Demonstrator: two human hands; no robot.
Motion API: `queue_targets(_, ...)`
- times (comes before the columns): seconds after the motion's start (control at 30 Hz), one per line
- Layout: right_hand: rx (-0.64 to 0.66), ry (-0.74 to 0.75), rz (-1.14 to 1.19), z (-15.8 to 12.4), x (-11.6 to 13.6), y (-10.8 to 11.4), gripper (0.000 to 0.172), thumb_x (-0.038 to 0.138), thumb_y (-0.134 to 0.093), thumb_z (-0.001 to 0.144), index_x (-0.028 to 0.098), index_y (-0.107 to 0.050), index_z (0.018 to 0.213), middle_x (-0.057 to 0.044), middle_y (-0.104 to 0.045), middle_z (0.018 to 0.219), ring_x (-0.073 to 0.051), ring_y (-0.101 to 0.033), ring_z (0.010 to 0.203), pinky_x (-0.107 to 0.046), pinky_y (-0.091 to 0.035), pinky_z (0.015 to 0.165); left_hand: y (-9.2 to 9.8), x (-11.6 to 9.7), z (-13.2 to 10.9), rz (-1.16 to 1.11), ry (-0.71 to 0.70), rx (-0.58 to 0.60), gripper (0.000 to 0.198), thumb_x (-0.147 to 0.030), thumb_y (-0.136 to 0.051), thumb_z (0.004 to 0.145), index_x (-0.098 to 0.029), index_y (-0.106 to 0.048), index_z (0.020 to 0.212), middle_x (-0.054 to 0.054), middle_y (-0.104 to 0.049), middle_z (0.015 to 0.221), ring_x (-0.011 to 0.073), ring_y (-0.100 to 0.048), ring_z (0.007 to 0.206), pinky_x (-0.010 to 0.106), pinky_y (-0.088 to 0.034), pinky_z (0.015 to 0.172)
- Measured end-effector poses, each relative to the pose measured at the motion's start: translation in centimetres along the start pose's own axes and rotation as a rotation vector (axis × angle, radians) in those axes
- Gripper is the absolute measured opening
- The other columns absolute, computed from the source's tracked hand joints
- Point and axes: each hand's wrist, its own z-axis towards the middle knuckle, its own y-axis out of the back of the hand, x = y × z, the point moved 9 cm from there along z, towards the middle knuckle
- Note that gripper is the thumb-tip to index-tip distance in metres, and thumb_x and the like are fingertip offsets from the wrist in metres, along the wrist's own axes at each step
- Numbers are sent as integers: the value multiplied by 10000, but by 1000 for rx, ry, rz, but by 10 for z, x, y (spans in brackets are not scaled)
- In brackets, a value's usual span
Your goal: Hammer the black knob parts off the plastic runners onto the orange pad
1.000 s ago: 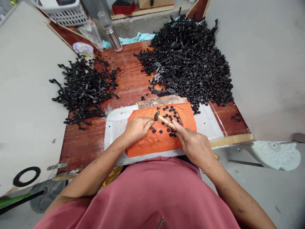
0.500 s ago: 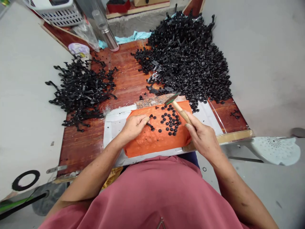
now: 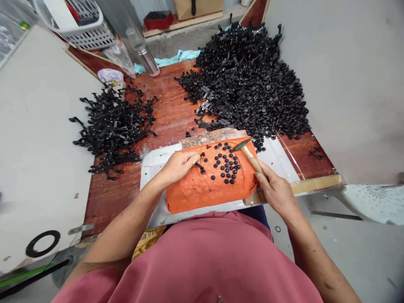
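Note:
My left hand (image 3: 180, 167) pinches a small black part (image 3: 200, 167) with rounded ends, over the left half of an orange cloth-covered pad (image 3: 189, 195). My right hand (image 3: 275, 187) grips the wooden handle of a small hammer (image 3: 250, 158) at the pad's right edge. The hammer's dark head, with green on it, is above the pad's upper right. Several round black caps (image 3: 227, 169) are spread on the orange surface between my hands.
A big heap of black parts (image 3: 249, 84) covers the back right of the wooden table (image 3: 167, 97). A smaller heap (image 3: 115, 122) is on the left. Behind are a steel flask (image 3: 147, 59), a white basket (image 3: 91, 35) and a red box (image 3: 158, 20).
My right hand and the hammer have moved right and slightly down, away from the caps. My left hand still pinches the black part in nearly the same spot. The view has shifted a little.

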Motion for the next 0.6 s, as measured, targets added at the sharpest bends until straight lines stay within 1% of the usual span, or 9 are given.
queue_targets(0.1, 12, 19, 19, 3, -1, -1, 543, 462, -469, 1065, 384, -536, 1598, -14, -763, 1363, -331, -765, 1170, -492, -613, 990, -1, -3, -5, 98, 3, -2, 407, -452, -407, 978, -205, -423, 655, -35, -401, 592, 127, -404, 592, 275, -274, 611)
queue_targets(0.17, 2, 42, 19, 3, 1, 1, 540, 452, -475, 1067, 370, -540, 1596, -17, -755, 1379, -322, -765, 1172, -476, -621, 978, -5, -3, -7, 85, 7, 11, 405, -451, -399, 975, -207, -400, 651, -30, -425, 599, 130, -425, 602, 275, -283, 614)
queue_targets(0.23, -8, 60, 8, 3, 2, 1, 537, 442, -475, 1070, 361, -540, 1597, -22, -748, 1390, -322, -763, 1180, -473, -629, 961, -9, -2, -6, 45, 15, 32, 406, -457, -392, 972, -207, -430, 655, -24, -463, 620, 138, -459, 629, 269, -310, 625)
queue_targets(0.3, -15, 72, 1, 3, 3, 2, 534, 433, -478, 1071, 363, -538, 1597, -21, -746, 1393, -326, -756, 1199, -475, -633, 956, -12, 0, -6, 18, 24, 49, 403, -457, -389, 972, -202, -500, 680, -18, -507, 647, 148, -501, 663, 266, -342, 647)
queue_targets(0.4, -27, 80, 1, 2, 5, 3, 531, 416, -490, 1066, 365, -545, 1592, -19, -751, 1381, -325, -753, 1207, -473, -636, 954, -12, 1, -6, 38, 29, 46, 401, -444, -394, 978, -195, -574, 720, -14, -547, 668, 155, -533, 684, 267, -365, 669)
queue_targets(0.53, -16, 64, 2, 3, 5, 3, 534, 409, -486, 1063, 358, -548, 1591, -23, -745, 1389, -333, -753, 1206, -482, -638, 948, -10, -2, -8, 98, 39, 20, 395, -410, -399, 990, -195, -582, 714, -19, -532, 641, 150, -529, 660, 267, -352, 655)
queue_targets(0.6, -6, 60, 7, 3, 5, 3, 539, 411, -482, 1064, 357, -542, 1596, -23, -738, 1402, -335, -744, 1224, -486, -631, 962, -11, -3, -8, 122, 37, 20, 380, -392, -403, 993, -197, -588, 726, -16, -557, 648, 153, -549, 667, 270, -354, 664)
